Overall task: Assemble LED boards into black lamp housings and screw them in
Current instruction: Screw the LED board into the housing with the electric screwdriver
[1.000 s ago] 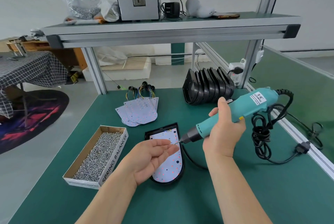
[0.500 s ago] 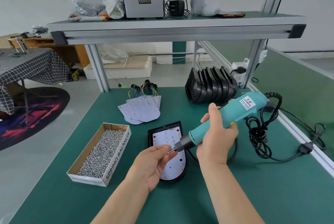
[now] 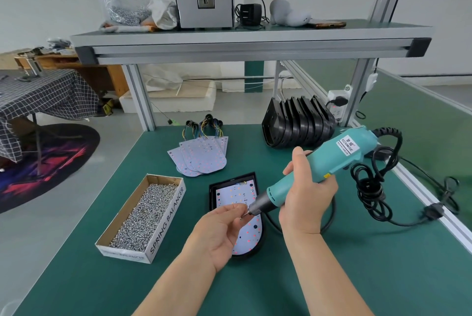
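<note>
A black lamp housing [image 3: 214, 189] lies on the green table with a white LED board [image 3: 249, 235] set inside it. My right hand [image 3: 305, 202] grips a teal electric screwdriver [image 3: 329, 162] tilted down to the left above the board. My left hand [image 3: 219, 231] hovers over the board, its fingertips pinching a small screw at the driver's tip. Loose LED boards [image 3: 200, 156] with coloured wires lie fanned out behind. A stack of black housings [image 3: 297, 125] stands at the back right.
An open cardboard box of screws [image 3: 143, 216] sits left of the housing. The driver's black coiled cord [image 3: 370, 188] trails right toward the table's metal edge rail [image 3: 419, 189]. A shelf [image 3: 250, 42] overhangs the back of the table.
My left hand went from open palm to fingers curled, pinching a screw at the driver tip. My right hand brought the screwdriver lower and to the left, over the board.
</note>
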Demonstrator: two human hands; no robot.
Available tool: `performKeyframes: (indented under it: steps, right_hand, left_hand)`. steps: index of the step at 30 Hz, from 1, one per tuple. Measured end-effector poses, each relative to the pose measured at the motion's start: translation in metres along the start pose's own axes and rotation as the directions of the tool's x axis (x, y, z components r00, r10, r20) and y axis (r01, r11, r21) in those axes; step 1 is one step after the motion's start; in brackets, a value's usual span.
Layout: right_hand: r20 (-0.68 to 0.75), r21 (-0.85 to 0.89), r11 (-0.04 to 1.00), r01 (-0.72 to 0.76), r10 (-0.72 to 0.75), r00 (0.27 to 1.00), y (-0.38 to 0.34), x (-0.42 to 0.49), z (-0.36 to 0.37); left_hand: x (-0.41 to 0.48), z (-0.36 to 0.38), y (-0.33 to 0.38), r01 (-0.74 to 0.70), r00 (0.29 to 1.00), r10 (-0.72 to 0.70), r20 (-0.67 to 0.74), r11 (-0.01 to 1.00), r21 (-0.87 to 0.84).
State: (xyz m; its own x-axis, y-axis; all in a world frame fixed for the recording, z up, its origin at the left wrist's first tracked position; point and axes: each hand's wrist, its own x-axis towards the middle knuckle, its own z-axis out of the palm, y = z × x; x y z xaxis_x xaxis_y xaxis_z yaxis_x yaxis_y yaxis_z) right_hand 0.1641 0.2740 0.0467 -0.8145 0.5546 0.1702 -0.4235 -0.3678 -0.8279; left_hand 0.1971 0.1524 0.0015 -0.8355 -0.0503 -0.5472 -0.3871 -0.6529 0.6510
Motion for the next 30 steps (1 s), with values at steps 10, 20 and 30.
performKeyframes:
  steps: [10, 20, 30]
  right_hand:
    - [0.018, -0.037, 0.994, 0.104, -0.103, 0.995, 0.002, -0.003, -0.001]
    - [-0.039, -0.007, 0.994, 0.112, -0.112, 0.993, 0.000, -0.002, 0.000]
    - [-0.077, 0.064, 0.997, 0.053, -0.048, 0.996, -0.005, 0.005, 0.000]
  left_hand:
    - [-0.002, 0.012, -0.017, -0.130, 0.979, 0.115, -0.166, 0.988, -0.082]
    - [-0.008, 0.022, -0.028, -0.195, 0.970, 0.154, -0.188, 0.956, -0.220]
    - [-0.012, 0.011, -0.023, -0.147, 0.988, 0.127, -0.086, 0.943, -0.297]
